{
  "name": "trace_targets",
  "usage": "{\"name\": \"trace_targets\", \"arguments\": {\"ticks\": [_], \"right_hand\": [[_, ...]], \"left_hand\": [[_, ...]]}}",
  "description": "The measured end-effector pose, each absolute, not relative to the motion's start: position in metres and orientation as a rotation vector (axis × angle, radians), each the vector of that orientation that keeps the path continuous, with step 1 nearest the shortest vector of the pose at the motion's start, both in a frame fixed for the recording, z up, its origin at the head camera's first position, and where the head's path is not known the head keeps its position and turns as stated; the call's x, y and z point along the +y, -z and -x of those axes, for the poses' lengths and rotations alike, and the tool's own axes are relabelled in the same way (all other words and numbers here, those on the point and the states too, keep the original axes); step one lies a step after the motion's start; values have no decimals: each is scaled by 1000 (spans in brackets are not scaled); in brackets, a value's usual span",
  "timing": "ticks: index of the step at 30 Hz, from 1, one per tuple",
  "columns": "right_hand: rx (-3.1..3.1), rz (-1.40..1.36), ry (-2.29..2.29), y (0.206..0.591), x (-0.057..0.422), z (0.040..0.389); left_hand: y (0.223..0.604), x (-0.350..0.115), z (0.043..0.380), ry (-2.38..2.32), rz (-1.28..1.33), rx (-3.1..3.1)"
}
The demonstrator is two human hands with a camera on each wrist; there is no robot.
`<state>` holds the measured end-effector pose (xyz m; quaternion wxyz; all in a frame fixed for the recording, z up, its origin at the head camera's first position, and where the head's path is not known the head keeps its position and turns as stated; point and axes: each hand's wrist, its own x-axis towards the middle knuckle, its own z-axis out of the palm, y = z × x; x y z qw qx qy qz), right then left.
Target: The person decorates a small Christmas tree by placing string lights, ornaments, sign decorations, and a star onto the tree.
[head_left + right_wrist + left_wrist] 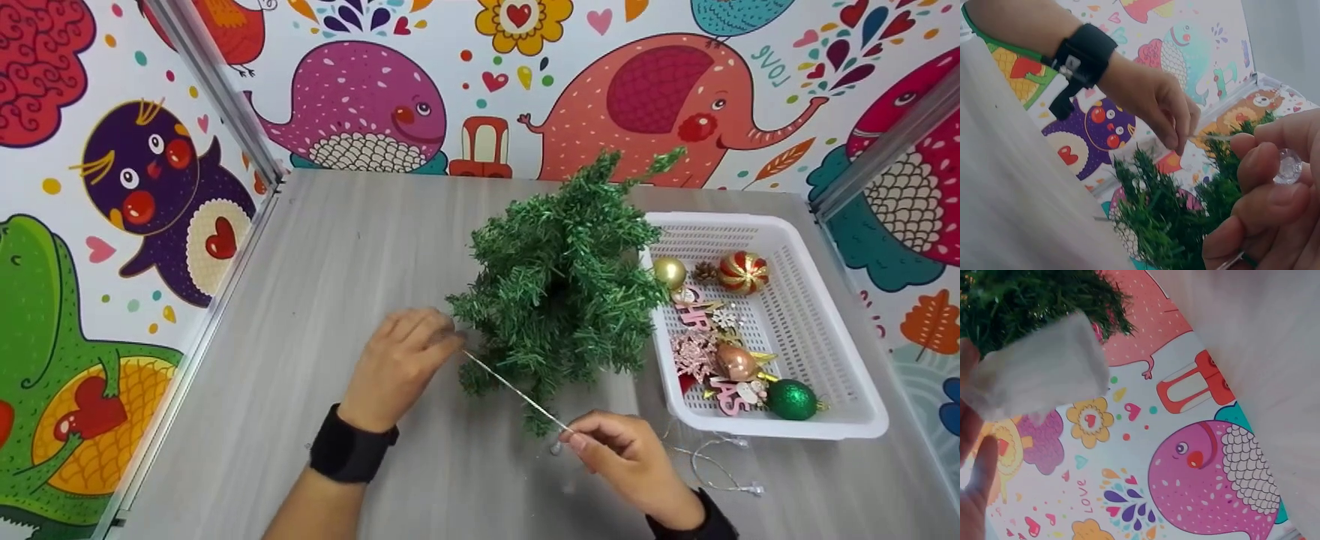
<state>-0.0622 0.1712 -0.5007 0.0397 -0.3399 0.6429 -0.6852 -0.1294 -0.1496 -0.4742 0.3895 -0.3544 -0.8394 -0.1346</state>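
Note:
My left hand pinches one end of a thin silvery string of lights at the left side of a small green artificial Christmas tree. A whitish, see-through, box-shaped piece shows blurred by its fingers in the left wrist view. In front of the tree, my right hand pinches the string between thumb and fingertips, and the stretch between both hands is taut. One clear, bead-like light sits among the right hand's fingers. More of the wire lies loose on the table to the right.
A white perforated basket stands right of the tree, close against its branches. It holds a green ball, a red-and-gold ball, a gold ball and smaller ornaments. Picture-printed panels border the grey table.

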Motion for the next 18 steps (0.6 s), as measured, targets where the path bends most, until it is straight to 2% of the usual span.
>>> {"name": "trace_targets", "arguments": {"ticks": [7,12,18], "right_hand": [[1988,1003,2126,501,157,62],[2059,872,2115,497,161,60],[2063,842,2161,499,170,63]], "left_hand": [[476,-140,150,320,722,-2071],[481,-124,161,358,744,-2096],[486,-116,158,348,787,-2138]]}}
